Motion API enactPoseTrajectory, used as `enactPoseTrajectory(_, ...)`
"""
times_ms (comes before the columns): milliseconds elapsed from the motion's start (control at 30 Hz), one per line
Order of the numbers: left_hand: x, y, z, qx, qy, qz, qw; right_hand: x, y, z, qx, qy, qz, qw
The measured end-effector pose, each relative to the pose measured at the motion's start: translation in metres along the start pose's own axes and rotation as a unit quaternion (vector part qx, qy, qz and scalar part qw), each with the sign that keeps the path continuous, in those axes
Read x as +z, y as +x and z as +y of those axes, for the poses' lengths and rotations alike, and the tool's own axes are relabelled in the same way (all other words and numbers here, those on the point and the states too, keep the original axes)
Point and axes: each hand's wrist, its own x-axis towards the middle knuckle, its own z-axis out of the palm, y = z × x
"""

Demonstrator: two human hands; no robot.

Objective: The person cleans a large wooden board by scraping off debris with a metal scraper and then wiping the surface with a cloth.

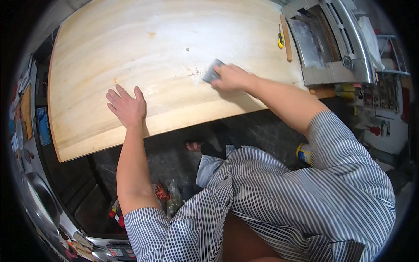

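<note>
My right hand (232, 77) is closed around a flat grey scraper (213, 71), held against the wooden tabletop (183, 98) and slightly blurred. Crumbs and whitish residue (197, 73) lie just left of the scraper's edge. My left hand (127, 106) is spread on the wood near the front edge, with nothing in it. A small dark bit (187, 49) sits farther back on the board. Toward the right rear, a yellow and black tool (280, 40) with a thin shaft lies beside a wooden rolling pin or stick (286, 39).
A metal appliance (334, 68) stands against the board's right end. Below it are bottles (345, 90). On the floor are a yellow-rimmed tub (303, 153) and plastic bags (173, 196). Metal bowls or pans (39, 196) and a calculator or keypad (121, 252) are at lower left.
</note>
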Motion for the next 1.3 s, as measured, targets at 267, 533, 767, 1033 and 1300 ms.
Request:
enactPoseTrajectory(267,0.004,-0.003,-0.011,-0.018,-0.01,0.018,1.0,-0.045,0.03,-0.024,0.034,-0.045,-0.071,0.996)
enactPoseTrajectory(533,-0.006,-0.001,-0.007,-0.026,-0.011,-0.022,0.999,-0.066,0.057,-0.01,-0.016,-0.079,-0.142,0.987)
enactPoseTrajectory(767,-0.003,0.0,-0.008,-0.033,-0.015,-0.017,0.999,-0.106,0.007,0.104,0.11,0.266,-0.127,0.949)
enactPoseTrajectory(1033,-0.006,0.001,-0.001,-0.024,-0.011,-0.008,1.0,-0.181,-0.057,0.179,0.22,0.338,-0.106,0.909)
enactPoseTrajectory(1300,-0.005,0.003,0.005,-0.02,0.002,0.003,1.0,-0.109,-0.003,0.234,0.045,0.293,0.406,0.865)
